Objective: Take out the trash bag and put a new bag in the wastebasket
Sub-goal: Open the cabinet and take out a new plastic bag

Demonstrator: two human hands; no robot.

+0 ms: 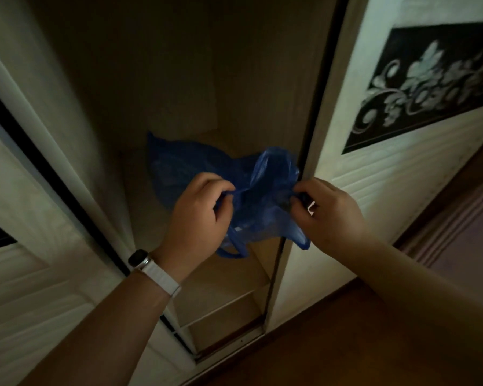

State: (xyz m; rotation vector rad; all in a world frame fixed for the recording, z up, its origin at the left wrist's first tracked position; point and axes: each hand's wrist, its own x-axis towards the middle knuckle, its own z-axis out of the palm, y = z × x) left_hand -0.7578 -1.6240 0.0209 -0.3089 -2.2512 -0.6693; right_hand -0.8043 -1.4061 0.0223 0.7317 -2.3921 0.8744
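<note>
I have a blue bag (265, 196) pinched between both hands in front of the open wardrobe (179, 79), my left hand (198, 215) and right hand (326, 213) each closed on an edge, its width stretched across between them, loops hanging below. More blue plastic (173, 168) lies on the shelf (140, 207) just behind. The room is dim; no wastebasket in view.

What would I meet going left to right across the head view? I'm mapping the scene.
White sliding door → watch → left hand → blue bag → right hand → floral door panel.
</note>
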